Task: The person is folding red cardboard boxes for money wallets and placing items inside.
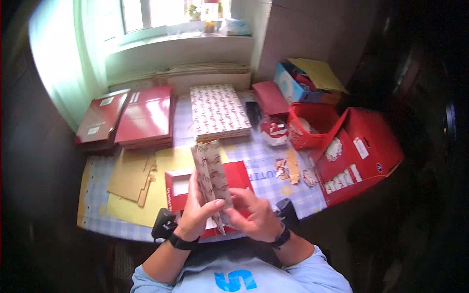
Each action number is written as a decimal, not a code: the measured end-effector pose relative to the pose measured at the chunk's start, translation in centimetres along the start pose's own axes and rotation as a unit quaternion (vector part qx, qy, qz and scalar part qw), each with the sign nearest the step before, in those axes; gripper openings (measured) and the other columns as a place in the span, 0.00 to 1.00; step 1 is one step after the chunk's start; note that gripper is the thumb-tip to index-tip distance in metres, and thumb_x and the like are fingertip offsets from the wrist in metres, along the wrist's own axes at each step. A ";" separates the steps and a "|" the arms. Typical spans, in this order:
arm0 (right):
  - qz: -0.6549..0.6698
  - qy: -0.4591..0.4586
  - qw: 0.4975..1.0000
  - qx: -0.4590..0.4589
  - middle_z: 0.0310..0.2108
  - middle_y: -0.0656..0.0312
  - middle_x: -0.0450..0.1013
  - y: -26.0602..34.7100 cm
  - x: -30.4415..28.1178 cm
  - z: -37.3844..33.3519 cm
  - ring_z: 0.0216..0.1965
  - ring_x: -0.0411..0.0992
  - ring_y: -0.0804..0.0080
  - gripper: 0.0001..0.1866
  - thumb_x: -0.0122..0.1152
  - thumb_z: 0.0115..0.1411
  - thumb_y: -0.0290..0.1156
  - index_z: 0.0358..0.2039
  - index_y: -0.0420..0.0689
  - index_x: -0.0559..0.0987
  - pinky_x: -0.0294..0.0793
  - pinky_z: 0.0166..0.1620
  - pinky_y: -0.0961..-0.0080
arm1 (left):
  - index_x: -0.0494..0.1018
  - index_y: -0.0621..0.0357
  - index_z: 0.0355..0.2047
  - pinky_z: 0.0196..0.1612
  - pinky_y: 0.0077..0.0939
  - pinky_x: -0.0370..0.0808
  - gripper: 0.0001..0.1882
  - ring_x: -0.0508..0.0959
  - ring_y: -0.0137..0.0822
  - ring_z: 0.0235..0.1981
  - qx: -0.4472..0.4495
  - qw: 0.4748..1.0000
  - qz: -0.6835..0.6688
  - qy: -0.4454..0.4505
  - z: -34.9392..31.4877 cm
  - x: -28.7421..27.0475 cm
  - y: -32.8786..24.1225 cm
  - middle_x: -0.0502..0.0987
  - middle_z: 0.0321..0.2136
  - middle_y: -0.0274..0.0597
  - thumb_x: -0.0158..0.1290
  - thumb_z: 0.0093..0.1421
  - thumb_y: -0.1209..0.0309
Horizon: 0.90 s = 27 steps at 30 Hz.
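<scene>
A folded piece of patterned cardboard (211, 171), pale with rows of small dark reddish motifs, stands tilted upright in front of me. My left hand (198, 210) grips its lower left side, with the thumb across the front. The fingers of my right hand (251, 215) are bent against its lower right edge; their tips are slightly blurred and partly hidden. Under both hands lies a flat red card sheet (237, 173) with a white cut-out-like area, much of it covered by my hands and the cardboard.
Behind stands a stack of patterned boards (220, 110); left are stacks of red boards (144, 117). Brown cardboard (129, 178) lies on yellow sheets (122, 210). Rightward are a red basket (308, 139), an open red box (361, 156), a blue box (288, 80) and paper scraps (288, 168).
</scene>
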State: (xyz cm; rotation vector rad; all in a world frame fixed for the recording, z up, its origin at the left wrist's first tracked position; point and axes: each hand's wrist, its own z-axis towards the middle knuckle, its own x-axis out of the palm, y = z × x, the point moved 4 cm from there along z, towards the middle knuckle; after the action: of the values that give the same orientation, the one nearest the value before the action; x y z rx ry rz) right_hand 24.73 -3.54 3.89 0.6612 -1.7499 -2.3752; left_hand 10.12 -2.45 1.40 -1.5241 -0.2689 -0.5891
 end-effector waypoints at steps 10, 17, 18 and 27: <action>-0.034 -0.010 0.999 -0.018 0.36 0.46 0.76 1.0 1.0 2.3 0.35 0.78 0.57 0.35 0.61 0.55 0.28 0.61 0.40 0.58 0.78 0.36 0.70 | 0.41 0.59 0.65 0.49 0.31 0.75 0.51 0.70 0.37 0.51 0.028 0.999 0.033 0.005 2.3 -1.0 -2.1 0.65 0.50 0.45 0.61 0.46 0.73; -0.226 -0.055 0.970 -0.064 0.44 0.49 0.74 -2.4 -6.0 8.2 0.45 0.74 0.61 0.23 0.65 0.55 0.40 0.46 0.37 0.75 0.72 0.49 0.68 | 0.47 0.62 0.64 0.56 0.29 0.66 0.48 0.69 0.34 0.54 0.034 0.995 0.064 -0.072 4.4 -5.6 -3.1 0.67 0.52 0.43 0.60 0.45 0.71; -0.346 -0.119 0.923 -0.123 0.41 0.50 0.75 -3.4 -8.5 9.4 0.41 0.75 0.58 0.21 0.66 0.54 0.38 0.44 0.38 0.76 0.73 0.46 0.68 | 0.47 0.62 0.64 0.57 0.29 0.65 0.48 0.68 0.35 0.54 0.038 0.995 0.073 -0.063 4.8 -5.9 -3.1 0.65 0.54 0.44 0.60 0.45 0.71; -0.699 -0.022 0.714 0.025 0.47 0.57 0.73 -8.3 -20.7 19.3 0.53 0.66 0.57 0.27 0.69 0.43 0.36 0.46 0.46 0.75 0.61 0.57 0.60 | 0.38 0.66 0.66 0.59 0.32 0.65 0.54 0.67 0.38 0.57 0.071 0.994 0.025 -0.084 5.4 -6.9 -1.6 0.62 0.57 0.50 0.62 0.46 0.71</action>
State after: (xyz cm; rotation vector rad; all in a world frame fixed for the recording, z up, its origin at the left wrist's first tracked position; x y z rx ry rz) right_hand 36.71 23.28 6.44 2.7134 -1.4010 -2.9507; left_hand 4.63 4.22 -0.54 -1.4400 -0.3919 -0.3944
